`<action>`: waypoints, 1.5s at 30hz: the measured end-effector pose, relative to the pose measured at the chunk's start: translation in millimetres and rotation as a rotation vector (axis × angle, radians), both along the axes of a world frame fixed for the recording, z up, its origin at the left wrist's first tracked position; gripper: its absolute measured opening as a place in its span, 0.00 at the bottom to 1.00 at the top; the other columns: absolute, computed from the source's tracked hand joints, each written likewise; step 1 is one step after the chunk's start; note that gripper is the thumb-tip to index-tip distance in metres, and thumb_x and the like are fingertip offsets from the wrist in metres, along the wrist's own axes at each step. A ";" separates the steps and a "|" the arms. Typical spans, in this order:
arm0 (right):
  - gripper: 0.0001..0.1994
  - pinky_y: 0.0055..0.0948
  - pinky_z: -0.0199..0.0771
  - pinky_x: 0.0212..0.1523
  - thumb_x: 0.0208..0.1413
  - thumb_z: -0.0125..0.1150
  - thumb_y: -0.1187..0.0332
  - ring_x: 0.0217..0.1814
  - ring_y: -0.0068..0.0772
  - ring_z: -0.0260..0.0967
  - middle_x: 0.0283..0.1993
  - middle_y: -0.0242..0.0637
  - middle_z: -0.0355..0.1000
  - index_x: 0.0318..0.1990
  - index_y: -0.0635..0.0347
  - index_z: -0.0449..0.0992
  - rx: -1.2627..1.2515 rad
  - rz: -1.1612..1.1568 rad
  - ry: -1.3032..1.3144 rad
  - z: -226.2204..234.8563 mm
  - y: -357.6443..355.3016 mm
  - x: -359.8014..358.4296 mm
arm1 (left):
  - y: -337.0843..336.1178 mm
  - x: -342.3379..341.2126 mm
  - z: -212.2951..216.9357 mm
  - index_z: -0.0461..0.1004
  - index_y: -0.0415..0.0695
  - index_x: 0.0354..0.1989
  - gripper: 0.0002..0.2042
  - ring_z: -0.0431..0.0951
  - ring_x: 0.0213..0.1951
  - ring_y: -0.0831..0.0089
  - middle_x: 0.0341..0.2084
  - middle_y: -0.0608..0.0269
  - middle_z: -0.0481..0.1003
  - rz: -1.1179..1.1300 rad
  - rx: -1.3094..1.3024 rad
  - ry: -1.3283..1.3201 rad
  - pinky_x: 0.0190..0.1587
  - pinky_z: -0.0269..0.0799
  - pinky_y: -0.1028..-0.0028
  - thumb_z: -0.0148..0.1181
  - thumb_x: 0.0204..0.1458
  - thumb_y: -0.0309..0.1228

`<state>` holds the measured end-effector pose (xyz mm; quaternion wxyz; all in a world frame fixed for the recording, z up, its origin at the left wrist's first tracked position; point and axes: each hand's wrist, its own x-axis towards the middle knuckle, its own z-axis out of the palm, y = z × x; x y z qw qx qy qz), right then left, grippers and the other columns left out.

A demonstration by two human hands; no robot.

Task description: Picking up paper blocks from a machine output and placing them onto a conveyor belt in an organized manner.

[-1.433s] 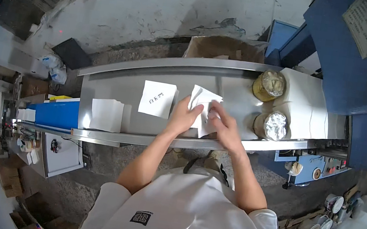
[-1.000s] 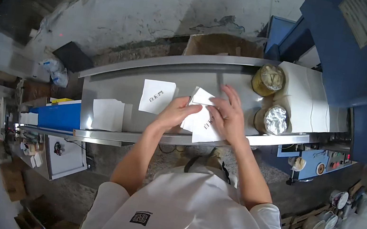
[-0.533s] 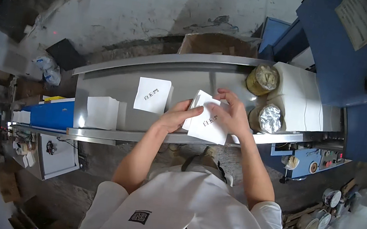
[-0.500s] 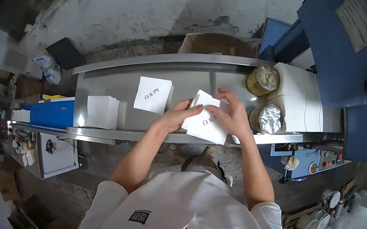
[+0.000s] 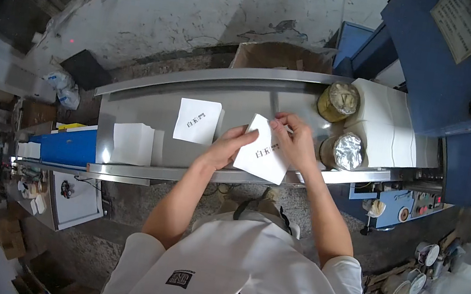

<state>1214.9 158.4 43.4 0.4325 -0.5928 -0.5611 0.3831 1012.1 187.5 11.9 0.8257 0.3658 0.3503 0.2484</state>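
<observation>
- A person in a white short-sleeved shirt (image 5: 216, 267), seen from above, stands at a long metal table (image 5: 249, 100) with raised rims, both bare hands meeting over its near side
- Between the hands is a squarish piece of white paper with dark print (image 5: 261, 162), tilted, its lowest corner reaching over the near rim; whether it is one sheet or several cannot be told
- The left hand (image 5: 226, 148) grips the paper at its upper left edge, thumb lying on the printed face, the other fingers mostly hidden behind
- The right hand (image 5: 296, 143) is at the upper right edge, fingers curled and thumb close to the forefinger; whether they pinch the paper is too small to tell
- The paper looks light, smooth and flexible, likely to crease or slide if squeezed at one spot; the edges and corners seem the best hold, with a thumb on top and fingers supporting underneath
- Left of the hands lies a similar printed white pile (image 5: 195, 131), apart from them; farther left, a plain white stack (image 5: 131, 144)
- Right of the hands stand two round containers, one yellowish (image 5: 337, 104), one foil-topped (image 5: 347, 152), beside white sheeting (image 5: 385, 118) and a blue machine (image 5: 443, 81)
</observation>
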 end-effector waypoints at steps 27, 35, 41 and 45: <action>0.39 0.37 0.65 0.60 0.63 0.46 0.39 0.60 0.43 0.66 0.62 0.50 0.65 0.66 0.69 0.57 -0.503 -0.255 0.948 -27.8 -18.1 -19.2 | 0.0 -16.7 22.8 0.70 0.35 0.53 0.18 0.77 0.44 0.73 0.42 0.58 0.77 0.186 0.028 -0.041 0.46 0.72 0.75 0.54 0.58 0.32; 0.35 0.31 0.72 0.53 0.62 0.58 0.54 0.56 0.38 0.69 0.60 0.52 0.66 0.66 0.73 0.54 -0.396 -0.253 0.866 -27.0 -20.7 -50.3 | -14.8 -30.7 30.3 0.70 0.35 0.53 0.24 0.76 0.45 0.75 0.42 0.60 0.77 0.284 0.015 0.114 0.46 0.72 0.76 0.54 0.62 0.45; 0.29 0.26 0.75 0.45 0.57 0.63 0.71 0.46 0.30 0.74 0.48 0.46 0.74 0.63 0.72 0.57 -0.266 -0.186 0.765 -18.2 -21.5 -60.4 | 17.9 -88.2 14.7 0.73 0.37 0.51 0.23 0.77 0.41 0.72 0.41 0.56 0.78 0.412 0.310 0.494 0.43 0.73 0.74 0.56 0.60 0.46; 0.24 0.26 0.75 0.44 0.57 0.63 0.71 0.44 0.28 0.74 0.46 0.42 0.75 0.58 0.69 0.64 -0.236 -0.223 0.714 -16.0 -25.2 -53.2 | 45.6 -136.0 -2.3 0.72 0.32 0.50 0.30 0.78 0.46 0.56 0.44 0.42 0.77 0.361 0.593 1.052 0.48 0.73 0.65 0.65 0.49 0.48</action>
